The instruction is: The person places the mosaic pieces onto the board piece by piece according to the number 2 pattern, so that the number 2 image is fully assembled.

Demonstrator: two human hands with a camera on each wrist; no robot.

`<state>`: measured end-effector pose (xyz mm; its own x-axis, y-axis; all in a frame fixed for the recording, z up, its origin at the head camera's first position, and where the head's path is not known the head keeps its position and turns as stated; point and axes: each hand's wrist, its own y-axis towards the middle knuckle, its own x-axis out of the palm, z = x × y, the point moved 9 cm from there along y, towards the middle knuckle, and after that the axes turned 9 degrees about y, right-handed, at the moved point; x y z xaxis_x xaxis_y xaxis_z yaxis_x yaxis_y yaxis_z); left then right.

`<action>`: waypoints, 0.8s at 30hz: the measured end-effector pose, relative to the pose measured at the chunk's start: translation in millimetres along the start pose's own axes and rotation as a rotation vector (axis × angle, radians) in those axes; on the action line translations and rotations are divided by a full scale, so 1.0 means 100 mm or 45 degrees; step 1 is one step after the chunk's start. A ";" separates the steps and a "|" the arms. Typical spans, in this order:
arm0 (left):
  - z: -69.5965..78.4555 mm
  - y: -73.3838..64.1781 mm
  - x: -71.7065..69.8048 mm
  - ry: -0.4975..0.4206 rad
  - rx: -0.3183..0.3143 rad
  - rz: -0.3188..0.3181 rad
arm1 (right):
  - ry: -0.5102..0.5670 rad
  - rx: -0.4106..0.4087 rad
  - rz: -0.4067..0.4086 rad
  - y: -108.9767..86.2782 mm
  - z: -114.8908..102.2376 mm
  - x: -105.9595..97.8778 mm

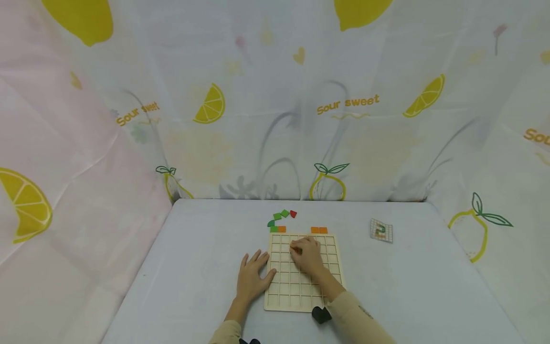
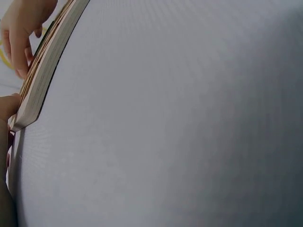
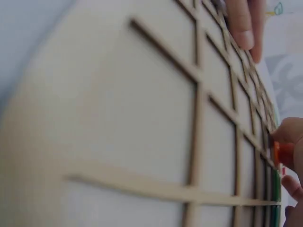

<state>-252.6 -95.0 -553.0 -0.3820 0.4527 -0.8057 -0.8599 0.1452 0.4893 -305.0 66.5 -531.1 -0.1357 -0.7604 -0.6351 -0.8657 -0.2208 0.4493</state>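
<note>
A pale wooden grid board (image 1: 301, 303) lies flat on the white table. My left hand (image 1: 252, 279) is spread along the board's left edge, its thumb and fingertips at the rim. Over the upper middle cells, my right hand (image 1: 308, 255) pinches a small orange tile (image 3: 284, 155) between thumb and fingers, close to the grid. In the head view that tile is mostly covered by the fingers. The left wrist view shows the board's side edge (image 2: 47, 71) and my right fingers above it.
Beyond the board lie green tiles (image 1: 277, 216), a red piece (image 1: 293, 214), a dark green curved piece (image 1: 271, 223), one orange tile (image 1: 281, 229) at left and two orange tiles (image 1: 319, 230) at right. A pattern card (image 1: 381, 231) lies farther right. Printed cloth (image 1: 258, 143) hangs behind.
</note>
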 end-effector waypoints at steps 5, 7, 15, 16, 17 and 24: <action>-0.03 -0.02 -0.01 0.008 0.004 0.018 | 0.079 0.020 -0.029 0.15 0.01 0.02; -0.04 -0.03 0.00 0.011 0.004 0.016 | 0.100 0.001 -0.003 0.23 0.00 0.02; -0.03 -0.02 -0.01 0.002 0.013 0.030 | 0.033 0.023 -0.120 0.64 -0.03 0.22; -0.02 -0.01 -0.01 0.001 0.018 0.031 | 0.006 0.057 -0.158 0.69 0.00 0.26; -0.02 -0.01 -0.01 0.001 0.022 0.030 | -0.019 0.087 -0.196 0.72 0.01 0.29; 0.00 0.01 -0.03 0.000 0.016 0.017 | -0.283 0.245 -0.593 0.80 0.11 0.53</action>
<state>-252.0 -95.7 -550.6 -0.3939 0.4544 -0.7990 -0.8504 0.1497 0.5044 -386.6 15.7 -536.1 0.2026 -0.4572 -0.8660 -0.9282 -0.3715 -0.0210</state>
